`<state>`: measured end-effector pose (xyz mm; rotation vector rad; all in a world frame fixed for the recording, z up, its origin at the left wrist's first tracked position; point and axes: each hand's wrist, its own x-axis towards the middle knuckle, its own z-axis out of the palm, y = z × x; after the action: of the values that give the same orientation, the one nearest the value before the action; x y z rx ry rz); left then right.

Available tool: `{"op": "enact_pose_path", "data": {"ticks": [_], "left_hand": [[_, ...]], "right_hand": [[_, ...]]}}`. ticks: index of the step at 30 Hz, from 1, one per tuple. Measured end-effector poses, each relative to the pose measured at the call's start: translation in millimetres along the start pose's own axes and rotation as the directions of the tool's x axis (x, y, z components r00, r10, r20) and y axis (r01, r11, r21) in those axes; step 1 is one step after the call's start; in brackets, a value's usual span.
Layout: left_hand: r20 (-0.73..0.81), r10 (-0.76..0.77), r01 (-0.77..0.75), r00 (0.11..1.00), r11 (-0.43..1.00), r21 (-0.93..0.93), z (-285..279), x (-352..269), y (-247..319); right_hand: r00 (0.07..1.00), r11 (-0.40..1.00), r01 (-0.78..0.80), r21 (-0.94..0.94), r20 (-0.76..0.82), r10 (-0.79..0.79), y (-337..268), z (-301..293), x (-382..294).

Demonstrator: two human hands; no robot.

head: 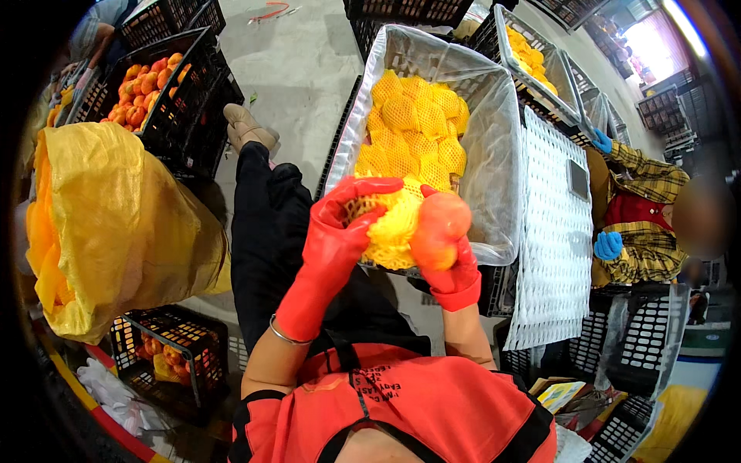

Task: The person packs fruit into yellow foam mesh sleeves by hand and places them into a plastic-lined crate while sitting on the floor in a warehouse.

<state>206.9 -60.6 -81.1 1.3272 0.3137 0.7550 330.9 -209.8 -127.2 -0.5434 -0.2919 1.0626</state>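
Note:
Both my hands wear red rubber gloves and meet over the near end of a crate lined with clear plastic [492, 156]. My left hand [341, 231] grips a yellow foam net sleeve [393, 226], its fingers curled around the sleeve's open end. Red-orange peaches or nectarines [443, 223], at least two, are in my right hand [454, 272], pressed against the sleeve's right side. Part of the right fingers is hidden behind the fruit. Below my hands, several fruits in yellow foam nets [414, 116] lie in the left part of the lined crate.
At left stand a black crate of bare fruit [191, 87] and a large yellow sack [127, 220] of foam nets. White foam netting [550, 231] with a dark phone-like device [578, 179] lies right of the lined crate. A co-worker in blue gloves [608, 246] is beyond it.

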Motion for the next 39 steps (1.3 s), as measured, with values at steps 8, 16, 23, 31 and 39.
{"op": "enact_pose_path", "data": {"ticks": [8,16,23,31,39], "left_hand": [[0.268,0.689,-0.597,0.674,0.293,0.747,29.7,-2.1,-2.3],[0.564,0.363,-0.659,0.742,0.549,0.514,59.1,-3.7,-43.9],[0.421,0.221,-0.397,0.88,0.828,0.395,18.5,11.7,-66.1],[0.184,0.276,-0.323,0.943,0.633,0.703,-25.6,27.4,-88.7],[0.246,0.226,-0.321,0.943,0.41,0.854,-22.0,27.5,-84.0]], "right_hand": [[0.924,0.299,0.221,-0.928,0.101,-0.37,-16.4,36.7,10.3],[0.742,0.416,0.3,-0.859,-0.065,-0.668,-31.3,-8.3,14.7],[0.226,0.327,0.2,-0.924,-0.281,-0.933,-209.3,-160.3,-47.3],[0.528,-0.56,-0.781,-0.278,0.188,-0.828,-271.0,-203.6,-89.9],[0.956,-0.469,-0.084,-0.879,0.063,-0.288,-125.9,-118.2,152.5]]}}
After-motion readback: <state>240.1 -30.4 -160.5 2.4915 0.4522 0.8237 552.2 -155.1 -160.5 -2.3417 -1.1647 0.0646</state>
